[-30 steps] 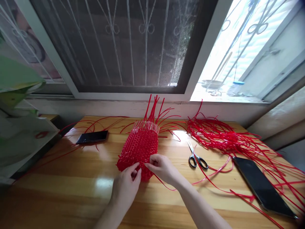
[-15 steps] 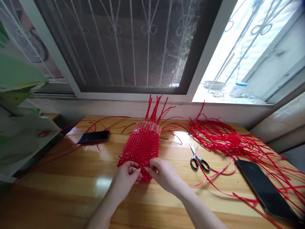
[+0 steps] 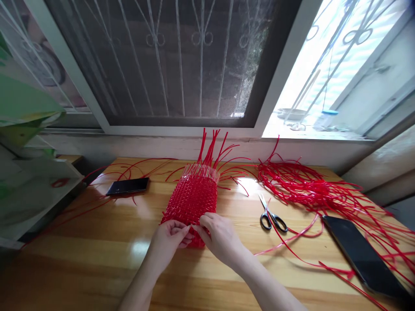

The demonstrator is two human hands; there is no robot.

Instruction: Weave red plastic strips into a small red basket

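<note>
A red woven plastic basket (image 3: pixel 193 196) lies on the wooden table, its near end toward me. Loose red strands (image 3: pixel 212 149) stick out from its far end, past a clear plastic band (image 3: pixel 201 170). My left hand (image 3: pixel 175 235) is at the near left of the weave, fingers curled and thumb pressed in a pinch. From the right, my right hand (image 3: pixel 217 233) pinches at the same near edge, its thumb tip close to the left thumb. Both appear to grip a red strip of the weave, partly covered by the fingers.
Black-handled scissors (image 3: pixel 272 220) lie right of the basket. A tangled heap of red plastic strips (image 3: pixel 301 185) spreads behind them, some trailing past a large black phone (image 3: pixel 363 255). Another phone (image 3: pixel 128 186) rests on the left. A barred window (image 3: pixel 178 60) rises behind the table (image 3: pixel 106 259).
My right hand has shifted slightly left, bringing its thumb nearer the left fingers. My left hand has barely moved, and the basket stays in place.
</note>
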